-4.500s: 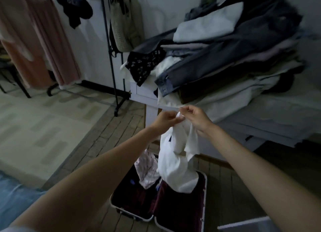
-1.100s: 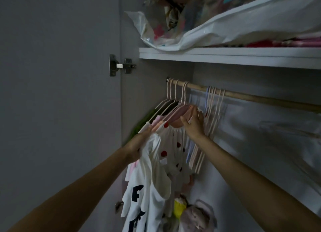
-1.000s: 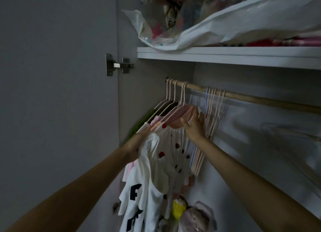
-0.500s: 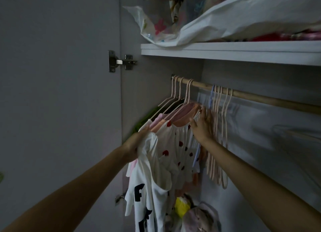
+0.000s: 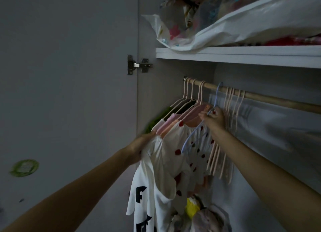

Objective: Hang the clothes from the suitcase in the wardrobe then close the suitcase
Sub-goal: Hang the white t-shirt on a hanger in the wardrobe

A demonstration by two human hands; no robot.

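Note:
I face the open wardrobe. My left hand (image 5: 140, 144) grips a white T-shirt (image 5: 152, 188) with black letters, which hangs down from it. My right hand (image 5: 214, 119) pinches a light blue hanger (image 5: 196, 136) whose hook is still over the wooden rail (image 5: 260, 97). Left of it hang small garments, among them a white one with red spots (image 5: 189, 155), on pale pink hangers. Several empty pink hangers (image 5: 232, 106) hang just right of my right hand. The suitcase is out of view.
A white shelf (image 5: 243, 55) above the rail carries a large plastic bag (image 5: 234, 21) of colourful things. The wardrobe door (image 5: 69, 92) stands open on the left with a metal hinge (image 5: 138, 64). Bags and small items (image 5: 199, 212) lie below the hanging clothes.
I have gone from the suitcase to the wardrobe with the white T-shirt. In the last second my right hand shifted right along the hangers and took hold of the blue hanger.

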